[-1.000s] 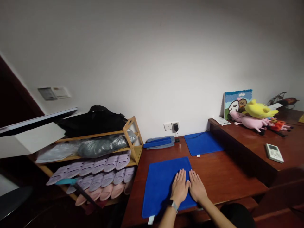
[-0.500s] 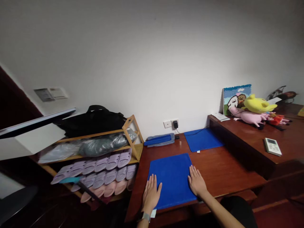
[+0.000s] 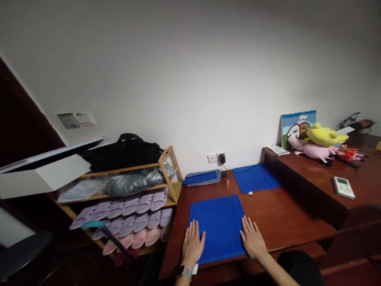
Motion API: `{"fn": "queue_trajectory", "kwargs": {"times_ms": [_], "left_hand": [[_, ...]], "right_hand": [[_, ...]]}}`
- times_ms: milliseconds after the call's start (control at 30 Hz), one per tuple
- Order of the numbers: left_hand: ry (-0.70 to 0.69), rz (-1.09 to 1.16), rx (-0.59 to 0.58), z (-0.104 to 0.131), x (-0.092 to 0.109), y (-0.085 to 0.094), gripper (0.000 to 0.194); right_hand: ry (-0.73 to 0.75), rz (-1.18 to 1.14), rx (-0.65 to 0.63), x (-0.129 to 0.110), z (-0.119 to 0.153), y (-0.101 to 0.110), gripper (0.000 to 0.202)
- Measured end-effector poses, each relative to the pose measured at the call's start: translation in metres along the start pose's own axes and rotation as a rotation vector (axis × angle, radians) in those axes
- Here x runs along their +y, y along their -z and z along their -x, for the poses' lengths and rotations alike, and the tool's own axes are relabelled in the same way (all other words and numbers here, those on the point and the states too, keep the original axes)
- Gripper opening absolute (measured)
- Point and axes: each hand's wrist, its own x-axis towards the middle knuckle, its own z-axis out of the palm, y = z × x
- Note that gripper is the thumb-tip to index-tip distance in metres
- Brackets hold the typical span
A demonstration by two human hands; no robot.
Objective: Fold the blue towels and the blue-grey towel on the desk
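Observation:
A blue cloth (image 3: 216, 228) lies spread flat on the dark red wooden desk (image 3: 285, 214), a white tag showing at its near left corner. My left hand (image 3: 193, 243) rests flat on the cloth's left edge, fingers stretched out. On the opposite edge lies my right hand (image 3: 252, 237), palm down with its fingers extended, partly on the cloth and partly on the wood. Neither hand grips anything. Farther back, a second blue cloth (image 3: 256, 178) lies flat near the wall, and folded blue and grey cloths (image 3: 202, 177) sit to its left.
Left of the desk stands a wooden rack (image 3: 174, 190) with several slippers (image 3: 145, 201) and a black bag (image 3: 127, 153). A black plug (image 3: 222, 158) with a cord is in the wall socket. On the raised right section are plush toys (image 3: 324, 137) and a white remote (image 3: 343, 187).
The view has shifted slightly, so everything appears a little farther right and lower. My right hand has slid slightly toward me along the cloth's edge; my left hand stays nearly in place.

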Motion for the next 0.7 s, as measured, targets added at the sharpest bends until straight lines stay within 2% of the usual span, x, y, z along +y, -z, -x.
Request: {"fn": "queue_trajectory", "kwargs": {"times_ms": [100,267,367,433,533,633,700], "left_hand": [[-0.087,0.056,0.040,0.001,0.039,0.005,0.064],[-0.342,0.201,-0.090,-0.002,0.144,0.004,0.064],[-0.381,0.222,-0.141,-0.009,0.184,0.001,0.064],[-0.392,0.215,-0.158,-0.013,0.194,0.000,0.064],[-0.404,0.208,-0.171,-0.016,0.195,0.000,0.063],[-0.410,0.200,-0.160,-0.011,0.178,0.001,0.063],[-0.364,0.172,-0.145,-0.004,0.153,0.002,0.065]], "right_hand": [[0.012,0.005,0.020,0.001,-0.002,-0.002,0.066],[0.066,0.074,0.026,0.003,-0.005,-0.007,0.064],[0.091,0.138,0.024,0.007,-0.005,-0.009,0.062],[0.097,0.172,0.019,0.010,-0.005,-0.008,0.065],[0.095,0.180,-0.004,0.011,-0.006,-0.003,0.066],[0.061,0.140,-0.018,0.008,-0.005,0.004,0.062],[0.030,0.102,-0.028,0.006,-0.004,0.008,0.063]]}}
